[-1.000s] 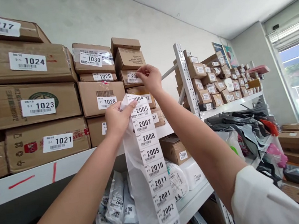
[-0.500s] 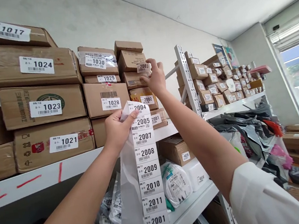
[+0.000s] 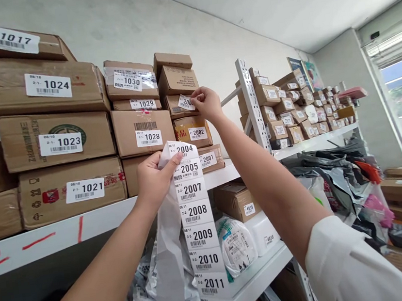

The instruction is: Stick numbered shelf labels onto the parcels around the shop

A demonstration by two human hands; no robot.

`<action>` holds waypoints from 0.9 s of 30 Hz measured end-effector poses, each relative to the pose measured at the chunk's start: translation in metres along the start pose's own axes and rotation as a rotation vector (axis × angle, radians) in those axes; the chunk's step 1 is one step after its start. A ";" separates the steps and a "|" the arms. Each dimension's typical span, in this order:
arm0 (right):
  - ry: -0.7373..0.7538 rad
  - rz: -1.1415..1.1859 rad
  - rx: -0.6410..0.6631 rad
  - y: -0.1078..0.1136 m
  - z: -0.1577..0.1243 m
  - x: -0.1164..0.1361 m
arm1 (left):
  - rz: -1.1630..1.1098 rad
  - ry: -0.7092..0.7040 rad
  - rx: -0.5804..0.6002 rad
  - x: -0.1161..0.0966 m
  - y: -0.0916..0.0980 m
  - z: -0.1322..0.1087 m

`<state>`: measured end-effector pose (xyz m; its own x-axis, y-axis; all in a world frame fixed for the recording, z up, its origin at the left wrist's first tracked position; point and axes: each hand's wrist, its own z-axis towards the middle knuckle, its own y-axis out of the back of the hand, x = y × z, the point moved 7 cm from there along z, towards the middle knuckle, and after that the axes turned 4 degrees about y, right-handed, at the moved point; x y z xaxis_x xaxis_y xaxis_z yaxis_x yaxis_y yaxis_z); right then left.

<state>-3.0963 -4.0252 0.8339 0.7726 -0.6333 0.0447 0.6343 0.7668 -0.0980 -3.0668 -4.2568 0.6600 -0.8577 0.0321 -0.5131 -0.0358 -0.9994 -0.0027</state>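
My left hand (image 3: 157, 179) pinches the top of a long strip of numbered labels (image 3: 196, 212), thumb just beside the 2004 label. The strip hangs down, its pale backing paper (image 3: 169, 262) folded behind. Farther up, my right hand (image 3: 208, 103) is closed on the right end of a loose white label (image 3: 185, 102), its number partly under the fingertips. That label lies slightly tilted against the front of a small brown carton (image 3: 173, 107). Below this carton sits the box labelled 2002 (image 3: 181, 134), and above it a plain carton (image 3: 177, 79).
Stacked cartons labelled 1028 (image 3: 122, 135) and 1023 (image 3: 20, 143) stand to the left on a white shelf (image 3: 65, 235). A perforated upright (image 3: 252, 105) rises at right, before more small parcels (image 3: 277, 131). Bagged parcels (image 3: 238, 248) lie on the lower shelf.
My right hand has moved down and slightly left, bringing the label from in front of the upper carton onto the small carton below. My left hand and the strip have shifted slightly down and left.
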 end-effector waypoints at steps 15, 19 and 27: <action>0.280 -0.302 -0.123 -0.013 -0.028 0.047 | -0.004 0.004 0.020 0.005 0.001 -0.005; 0.383 -0.414 0.069 -0.021 -0.042 0.051 | -0.021 0.007 0.017 0.004 0.000 -0.007; 0.200 -0.325 -0.099 0.019 -0.088 0.046 | -0.124 0.014 -0.004 0.007 0.000 -0.007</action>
<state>-3.0513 -4.0492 0.7464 0.5050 -0.8568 -0.1040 0.8317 0.5153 -0.2069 -3.0688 -4.2564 0.6501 -0.8396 0.1553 -0.5205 -0.1394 -0.9878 -0.0699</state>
